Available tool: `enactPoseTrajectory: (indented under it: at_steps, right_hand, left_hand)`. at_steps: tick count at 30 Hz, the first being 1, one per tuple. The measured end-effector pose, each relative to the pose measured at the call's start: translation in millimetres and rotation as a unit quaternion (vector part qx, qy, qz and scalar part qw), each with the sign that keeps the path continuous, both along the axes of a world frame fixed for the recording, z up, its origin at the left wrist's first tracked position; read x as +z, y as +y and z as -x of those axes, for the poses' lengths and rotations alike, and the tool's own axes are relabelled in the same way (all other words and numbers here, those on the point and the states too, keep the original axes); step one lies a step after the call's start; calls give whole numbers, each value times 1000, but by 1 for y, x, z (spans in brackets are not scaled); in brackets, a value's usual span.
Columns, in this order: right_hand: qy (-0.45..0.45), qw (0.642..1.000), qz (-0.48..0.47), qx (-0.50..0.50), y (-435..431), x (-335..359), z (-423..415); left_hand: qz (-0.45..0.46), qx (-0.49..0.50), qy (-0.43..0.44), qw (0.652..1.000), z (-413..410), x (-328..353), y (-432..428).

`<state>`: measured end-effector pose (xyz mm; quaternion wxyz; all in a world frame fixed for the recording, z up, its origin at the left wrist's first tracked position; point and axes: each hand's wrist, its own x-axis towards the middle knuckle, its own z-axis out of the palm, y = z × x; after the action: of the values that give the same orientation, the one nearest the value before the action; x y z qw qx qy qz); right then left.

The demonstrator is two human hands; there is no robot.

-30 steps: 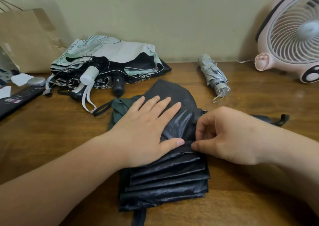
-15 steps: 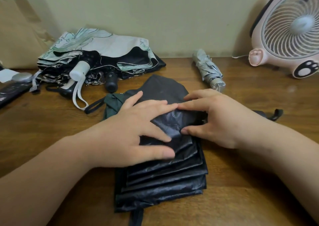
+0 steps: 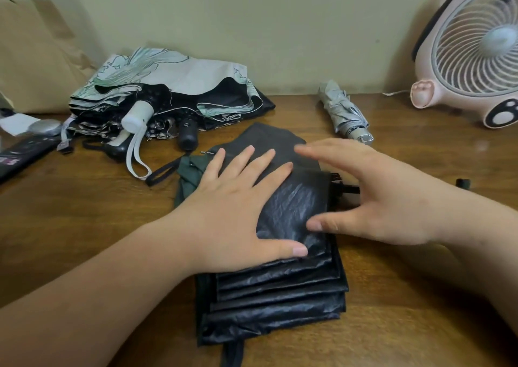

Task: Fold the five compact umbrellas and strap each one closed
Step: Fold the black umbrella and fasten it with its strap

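A dark green umbrella with a shiny black lining (image 3: pixel 280 288) lies flat on the wooden table (image 3: pixel 84 215), its panels stacked in pleats. My left hand (image 3: pixel 235 207) presses flat on the top panel, fingers spread. My right hand (image 3: pixel 372 195) is at the panel's right edge with straight fingers, thumb touching the fabric. A silver umbrella (image 3: pixel 343 113) lies rolled and closed behind. At the back left is a loose pile of unfolded umbrellas (image 3: pixel 173 86), white-and-green floral on top, with a white handle (image 3: pixel 137 117) and a black handle (image 3: pixel 187 134) sticking out.
A pink desk fan (image 3: pixel 471 55) stands at the back right. A brown paper bag (image 3: pixel 30 58) leans on the wall at the left. A dark flat object (image 3: pixel 22 153) and a small silver thing (image 3: pixel 44 127) lie at the left edge.
My right hand has let go of the fold it pinched and spread out over the right edge. My left hand has flattened and slid a little across the top panel.
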<state>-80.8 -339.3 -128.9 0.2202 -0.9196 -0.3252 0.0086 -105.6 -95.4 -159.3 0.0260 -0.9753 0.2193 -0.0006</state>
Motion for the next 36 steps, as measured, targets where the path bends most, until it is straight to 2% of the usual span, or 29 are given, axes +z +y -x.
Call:
enactPoseTrajectory:
  at_steps: [2,3,8,12,14,16,18,19,21,24,32,36]
  right_hand:
    - [-37,998,-46,-19,7,-4,2]
    - [-53,997,-40,-33,12,-6,2]
    - [5,981,153,-120,15,-6,0]
    - [58,968,218,-112,7,2,0]
    - [91,973,192,-85,2,7,1]
    - [112,986,101,-77,-2,10,0]
    - [86,992,11,-88,1,7,-2]
    - [64,994,3,-92,4,3,-4]
    - [26,994,66,-79,13,-6,-8]
    - [66,982,164,-71,20,-9,-10]
    - [85,971,212,-67,22,-4,-9]
    - [89,971,210,-67,20,-4,-8]
  left_hand:
    - [5,-5,-4,1000,1,-2,0]
    - [6,-6,-4,1000,1,-2,0]
    - [2,-4,-4,1000,2,-4,-1]
    - [-1,-1,0,1000,2,-4,-2]
    - [-5,-2,3,1000,1,-3,-2]
    - [-7,-1,5,1000,1,-3,-1]
    - [-9,-1,6,1000,1,-3,-1]
    - [-10,-1,5,1000,1,-3,-1]
    - [-12,-1,2,1000,1,-5,-1]
    - [-13,-5,-2,1000,2,-5,0]
    - [-63,-9,9,998,10,4,11]
    - [-125,-12,75,989,26,25,37]
